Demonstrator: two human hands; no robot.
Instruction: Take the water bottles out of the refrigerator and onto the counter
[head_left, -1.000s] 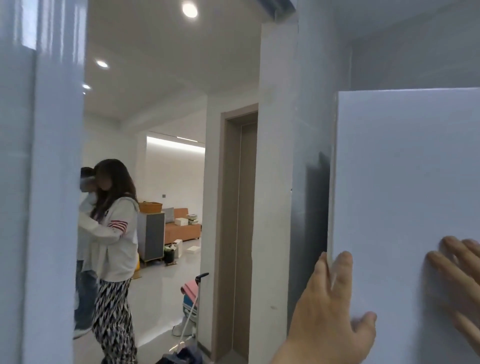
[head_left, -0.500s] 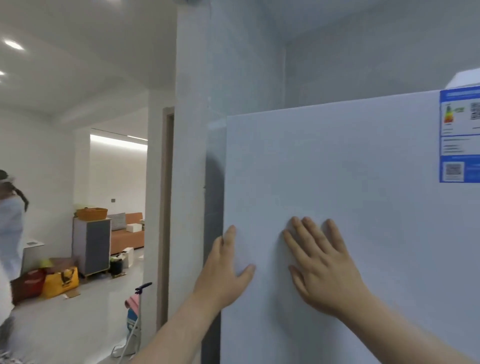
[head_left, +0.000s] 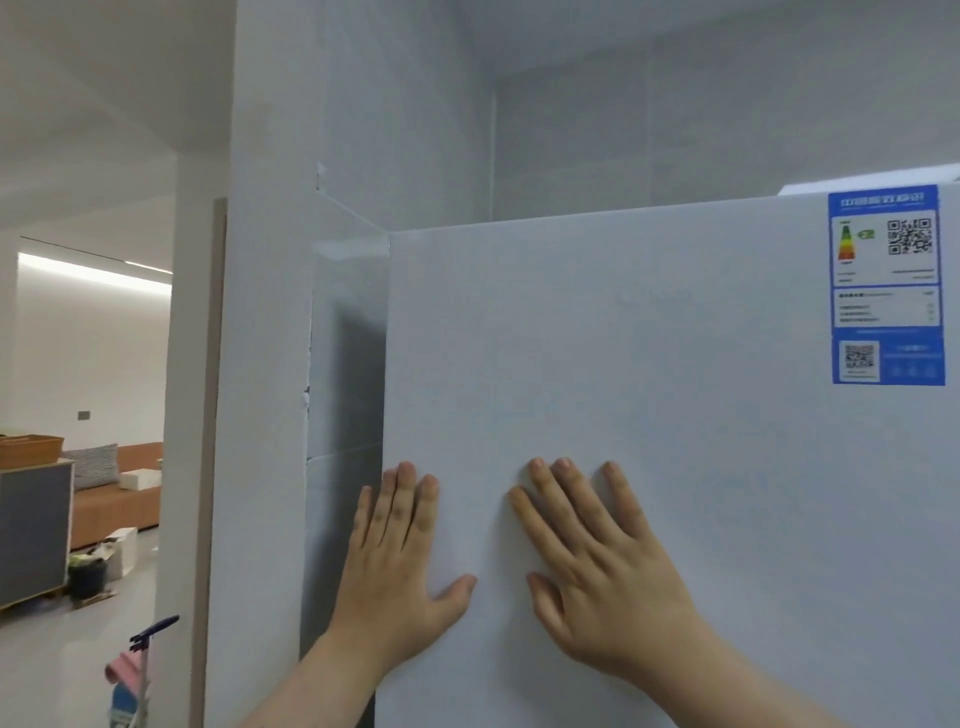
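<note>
A white refrigerator door (head_left: 675, 389) fills the right half of the view, and it is closed. My left hand (head_left: 397, 561) lies flat on the door close to its left edge, fingers pointing up. My right hand (head_left: 597, 561) is pressed flat on the door beside it, fingers spread. Neither hand holds anything. A blue energy label (head_left: 885, 283) is stuck near the door's upper right. No water bottle and no counter are in view.
A grey tiled wall (head_left: 270, 364) stands just left of the refrigerator, with a narrow gap between them. Beyond a doorway at the left lie a grey cabinet (head_left: 34, 530), an orange sofa (head_left: 117, 499) and a mop handle (head_left: 150, 634).
The view has swung right from the doorway onto the refrigerator door. Both hands have settled flat on the door, nearer its left edge. The people seen in the hallway have left the view.
</note>
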